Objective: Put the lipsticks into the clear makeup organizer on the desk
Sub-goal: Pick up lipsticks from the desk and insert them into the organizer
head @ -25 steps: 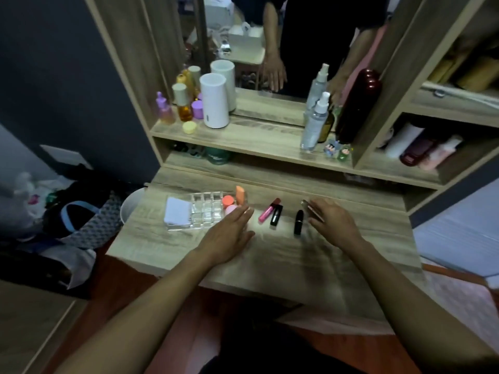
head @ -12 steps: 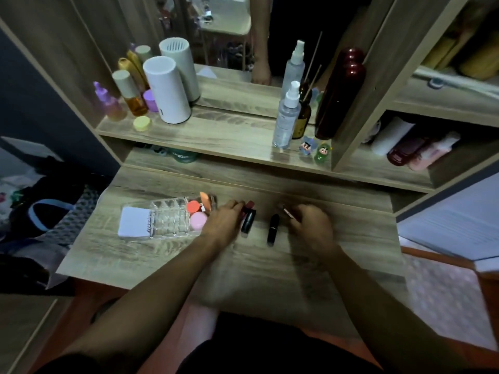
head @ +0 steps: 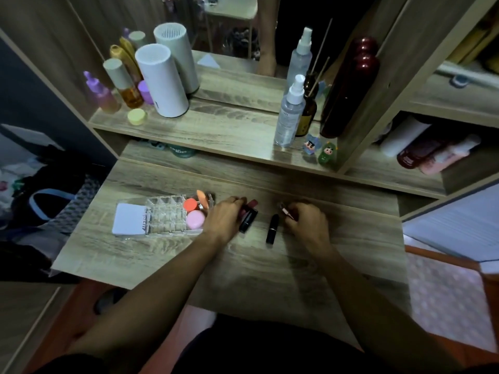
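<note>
both hands have closed in on the lipsticks since a second ago, when they lay flat and open on the desk [head: 167,255].

at the left of the desk sits the clear organizer [head: 172,217], its grid cells see-through; a white pad [head: 129,220] with dark writing too small to read lies in its left end, and an orange jar [head: 190,204], a pink jar [head: 195,220] and a peach sponge [head: 202,197] fill its right end. just beside it the left hand [head: 224,220] lies knuckles up, fingers curled over a dark red lipstick [head: 249,209] and touching a black lipstick [head: 248,221] next to it — whether it grips either, i cannot tell. another black lipstick [head: 272,228] lies alone between the hands, touching neither. the right hand [head: 305,220] is curled with its fingertips pinched on a thin pinkish tube [head: 286,210].

on the shelf above, left to right: a purple bottle [head: 101,94], an amber bottle [head: 127,86], a yellow jar [head: 137,116], a white cylinder [head: 162,79], a spray bottle [head: 290,114] with faint unreadable print, two small figurines [head: 318,152]. under the shelf a teal tub [head: 180,151] carries pale lettering — not legible.
</note>
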